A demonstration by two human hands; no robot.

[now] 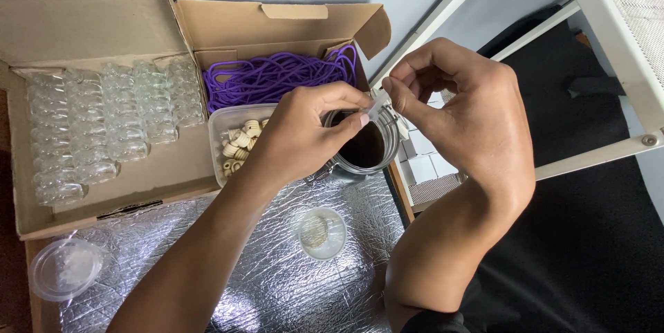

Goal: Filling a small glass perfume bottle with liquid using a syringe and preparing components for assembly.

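**Both hands pinch a small clear piece above a dark jar**

- Bench (277, 284): covered in crinkled silver foil sheet; everything sits on or at its far edge.
- Large cardboard box (83, 15), far left, lid open: rows of small clear glass vials (104, 122) lying side by side.
- Smaller cardboard box (277, 29) beside it, flap up: a bundle of purple cord (277, 77) at the back, and in front a clear plastic tub (225, 125) of cream-coloured beads (242, 141).
- Dark jar (363, 148) with a metal rim, open, just right of the tub and directly under the hands.
- Left hand (297, 136): reaches across the tub, thumb and forefinger closed narrow on a small clear piece (377, 106).
- Right hand (470, 112): fingers curled, thumb and forefinger pinched on the same piece from the other side. What the piece is, too small to tell.
- Step, as judged: fine 2-handed fitting or opening of the piece over the jar mouth. Any further move would call for a steady pinch, since a slip drops it into the jar.
- Nearby: small round clear dish (321, 233) near centre, a clear plastic lid (66, 269) at near left, white blocks (425, 163) behind the right hand, white metal frame (609, 42) to the right.
- In the way: the left forearm lies over the tub; jar and dish sit close under the wrists.
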